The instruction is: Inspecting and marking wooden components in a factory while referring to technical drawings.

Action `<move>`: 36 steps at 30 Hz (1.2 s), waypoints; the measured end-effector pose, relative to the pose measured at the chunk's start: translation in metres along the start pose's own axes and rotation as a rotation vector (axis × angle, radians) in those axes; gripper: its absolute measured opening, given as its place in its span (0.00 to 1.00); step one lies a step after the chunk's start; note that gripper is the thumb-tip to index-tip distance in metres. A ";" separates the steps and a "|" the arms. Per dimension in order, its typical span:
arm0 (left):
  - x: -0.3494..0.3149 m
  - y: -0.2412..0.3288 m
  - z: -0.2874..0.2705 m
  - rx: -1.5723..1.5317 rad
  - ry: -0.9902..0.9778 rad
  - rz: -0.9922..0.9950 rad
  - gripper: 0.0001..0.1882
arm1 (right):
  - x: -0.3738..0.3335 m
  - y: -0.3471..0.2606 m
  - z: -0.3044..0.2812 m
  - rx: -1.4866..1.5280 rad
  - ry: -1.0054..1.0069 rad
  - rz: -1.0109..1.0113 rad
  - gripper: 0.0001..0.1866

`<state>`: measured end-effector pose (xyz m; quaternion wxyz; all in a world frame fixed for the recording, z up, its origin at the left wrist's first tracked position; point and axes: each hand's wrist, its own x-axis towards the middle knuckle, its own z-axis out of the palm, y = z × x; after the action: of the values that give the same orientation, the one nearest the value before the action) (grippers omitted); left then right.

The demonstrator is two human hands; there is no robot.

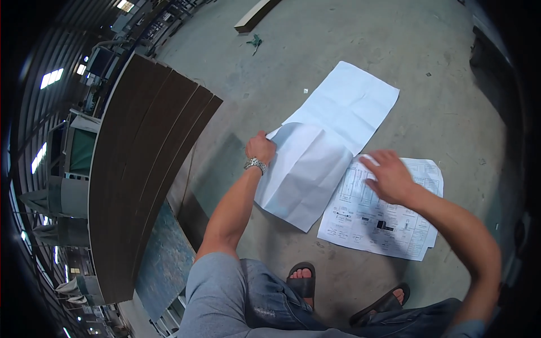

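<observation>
My left hand (261, 147), with a metal watch on its wrist, grips the upper left corner of a creased white paper sheet (307, 174), which is lifted and curved. Beyond it another blank-looking sheet (352, 98) with fold lines lies on the floor. To the right lies a sheet of printed technical drawings (383, 225), with diagrams and a table on it. Above the upper part of that drawing sheet is my right hand (389, 176), its fingers apart and nothing held; whether it touches the paper I cannot tell.
A stack of dark brown boards (149, 169) stands close on my left over a worn blue surface (163, 259). On the concrete floor ahead lie a green tool (255, 43) and a long wooden beam (256, 17). My sandalled feet (301, 281) are just below the papers.
</observation>
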<state>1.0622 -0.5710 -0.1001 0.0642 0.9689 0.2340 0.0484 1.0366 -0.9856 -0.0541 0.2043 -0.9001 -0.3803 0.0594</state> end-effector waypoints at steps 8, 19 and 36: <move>0.013 -0.003 0.020 -0.257 0.068 0.129 0.26 | 0.034 -0.034 0.155 0.091 0.203 0.330 0.33; 0.069 -0.056 0.006 -0.201 0.103 0.216 0.21 | 0.044 -0.020 0.168 0.119 0.249 0.342 0.32; 0.136 -0.018 -0.119 0.649 -0.075 0.297 0.26 | 0.049 -0.012 0.163 0.170 0.222 0.394 0.34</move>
<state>1.1603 -0.4806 0.0236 -0.2458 0.9634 0.0911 -0.0553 1.0203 -0.8909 -0.1946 0.3045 -0.9374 -0.1661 0.0308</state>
